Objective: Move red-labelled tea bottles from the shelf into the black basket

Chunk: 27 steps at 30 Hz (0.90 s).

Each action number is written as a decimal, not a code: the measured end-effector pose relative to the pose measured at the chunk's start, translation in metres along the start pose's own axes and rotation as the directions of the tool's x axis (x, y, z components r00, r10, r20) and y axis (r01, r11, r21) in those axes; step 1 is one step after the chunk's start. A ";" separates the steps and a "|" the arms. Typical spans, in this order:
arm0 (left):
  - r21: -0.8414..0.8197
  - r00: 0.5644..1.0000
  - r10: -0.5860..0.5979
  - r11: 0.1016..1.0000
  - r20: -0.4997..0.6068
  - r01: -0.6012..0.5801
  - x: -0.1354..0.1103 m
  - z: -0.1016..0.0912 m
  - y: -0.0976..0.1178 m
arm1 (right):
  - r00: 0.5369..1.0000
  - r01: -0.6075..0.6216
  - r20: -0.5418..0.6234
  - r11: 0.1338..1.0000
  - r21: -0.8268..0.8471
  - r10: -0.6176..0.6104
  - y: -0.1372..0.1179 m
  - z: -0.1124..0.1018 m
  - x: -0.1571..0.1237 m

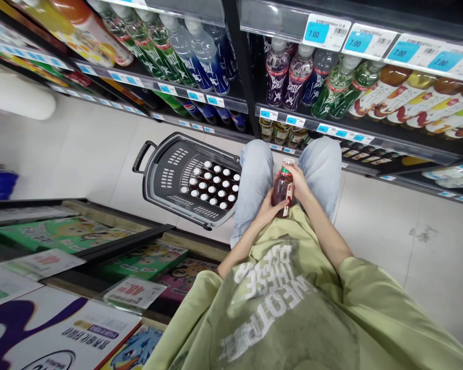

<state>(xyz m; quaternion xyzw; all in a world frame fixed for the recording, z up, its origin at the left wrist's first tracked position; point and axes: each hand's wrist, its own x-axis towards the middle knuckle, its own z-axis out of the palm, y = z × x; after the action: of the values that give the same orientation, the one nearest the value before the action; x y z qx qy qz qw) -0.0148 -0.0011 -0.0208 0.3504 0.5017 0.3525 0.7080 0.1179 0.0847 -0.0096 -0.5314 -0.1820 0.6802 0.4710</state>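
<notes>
A small bottle of dark red drink [281,189] with a pale cap and a white label is held between my knees, tilted slightly. My left hand [269,208] is closed around its lower part. Around the neck and upper side, my right hand [299,182] grips the same bottle, its fingers near the cap. To the left of my legs, a dark grey shopping basket [170,195] lies on the floor. Several white-capped bottles [213,189] of dark drink stand in rows at its near end, partly hidden by my knee.
Shelves of drinks rise in front, with green-labelled bottles [334,90] and tea bottles [424,105] above price tags [341,132]. Behind the basket on the left stands a display of boxed goods [139,259]. Pale floor tiles [386,221] stretch to the right.
</notes>
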 end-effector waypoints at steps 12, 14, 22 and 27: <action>-0.387 0.989 -0.137 0.910 0.053 0.147 0.005 -0.002 -0.016 | 0.974 -0.028 0.227 0.999 0.020 0.023 -0.006 0.003 -0.006; -0.435 0.973 -0.200 0.871 0.114 0.230 0.002 0.000 -0.010 | 0.971 -0.023 0.240 1.000 0.018 0.018 -0.007 0.003 -0.007; -0.446 0.955 -0.271 0.844 0.123 0.297 0.000 0.000 -0.003 | 0.977 -0.012 0.213 1.000 -0.012 0.014 -0.004 0.004 -0.006; -0.432 0.978 -0.202 0.879 0.047 0.202 0.003 0.005 -0.013 | 0.974 0.003 0.227 1.000 -0.020 0.002 -0.004 0.003 -0.006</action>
<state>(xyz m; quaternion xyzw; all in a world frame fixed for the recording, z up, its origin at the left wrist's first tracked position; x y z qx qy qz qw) -0.0074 -0.0060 -0.0318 0.1295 0.4441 0.3796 0.8012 0.1169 0.0824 -0.0026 -0.4550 -0.2418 0.7343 0.4419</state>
